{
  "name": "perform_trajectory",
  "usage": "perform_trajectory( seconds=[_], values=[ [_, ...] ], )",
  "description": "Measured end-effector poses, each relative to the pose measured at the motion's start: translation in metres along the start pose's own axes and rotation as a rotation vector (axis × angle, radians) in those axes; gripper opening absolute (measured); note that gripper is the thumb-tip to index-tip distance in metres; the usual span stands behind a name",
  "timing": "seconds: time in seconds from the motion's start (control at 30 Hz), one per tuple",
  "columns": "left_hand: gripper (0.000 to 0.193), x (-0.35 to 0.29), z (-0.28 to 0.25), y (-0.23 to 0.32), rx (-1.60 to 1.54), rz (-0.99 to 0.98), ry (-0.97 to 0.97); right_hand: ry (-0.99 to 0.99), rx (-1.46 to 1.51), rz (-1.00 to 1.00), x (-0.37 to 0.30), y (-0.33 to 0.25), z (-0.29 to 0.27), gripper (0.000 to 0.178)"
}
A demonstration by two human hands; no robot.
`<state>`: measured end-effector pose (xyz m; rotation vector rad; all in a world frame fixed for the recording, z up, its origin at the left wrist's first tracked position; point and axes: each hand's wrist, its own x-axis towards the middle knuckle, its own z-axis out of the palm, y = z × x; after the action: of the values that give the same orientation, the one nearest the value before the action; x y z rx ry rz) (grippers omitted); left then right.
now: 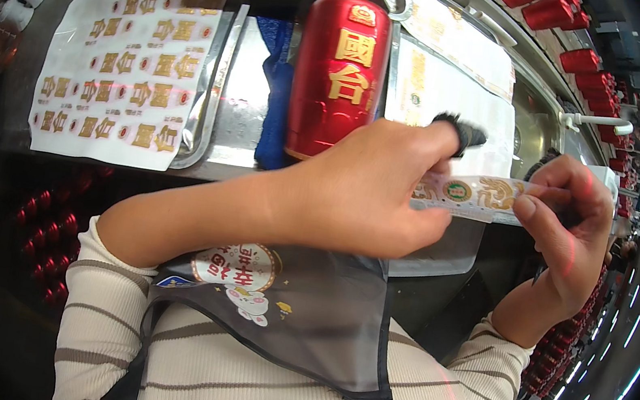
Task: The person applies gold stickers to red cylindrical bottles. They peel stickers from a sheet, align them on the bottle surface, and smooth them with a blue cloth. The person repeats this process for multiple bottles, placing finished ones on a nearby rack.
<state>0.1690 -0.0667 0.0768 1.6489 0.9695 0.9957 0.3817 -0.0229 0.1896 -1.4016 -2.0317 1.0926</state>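
My left hand (363, 186) reaches across to the right, thumb and fingers closing at the left end of a narrow translucent decal strip (472, 193) with gold and green ornaments. A black finger cover (468, 136) sits on one of its fingers. Between thumb and forefinger, my right hand (575, 215) pinches the strip's other end, so it stretches level between both hands. Just beyond my left hand, a shiny red bottle (317, 77) with large gold characters stands on the bench; my wrist and hand overlap its lower part.
At the left, a white sheet of gold decals (77, 10) lies over a metal tray (207, 102). More decal sheets (463, 114) lie right of the bottle. A blue cloth (274, 104) is beside it. Red bottles (598, 84) line the far right, past a white tap (605, 123).
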Motion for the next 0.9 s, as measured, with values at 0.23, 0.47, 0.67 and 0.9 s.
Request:
perform_trajectory(
  seconds=[0.23, 0.47, 0.67, 0.9],
  values=[
    [0.033, -0.092, -0.038, -0.007, -0.217, -0.347, 0.465, -0.089, 0.425, 0.162, -0.005, 0.065, 0.088, 0.012],
    [0.018, -0.079, -0.055, -0.055, -0.342, -0.298, 0.649, 0.059, 0.719, 0.150, 0.021, 0.095, 0.143, 0.008],
    [0.015, -0.074, -0.051, -0.062, -0.370, -0.319, 0.633, 0.067, 0.768, 0.159, 0.025, 0.099, 0.146, 0.009],
    [0.014, -0.074, -0.053, -0.065, -0.377, -0.337, 0.620, 0.017, 0.768, 0.161, 0.026, 0.103, 0.148, 0.008]
  ],
)
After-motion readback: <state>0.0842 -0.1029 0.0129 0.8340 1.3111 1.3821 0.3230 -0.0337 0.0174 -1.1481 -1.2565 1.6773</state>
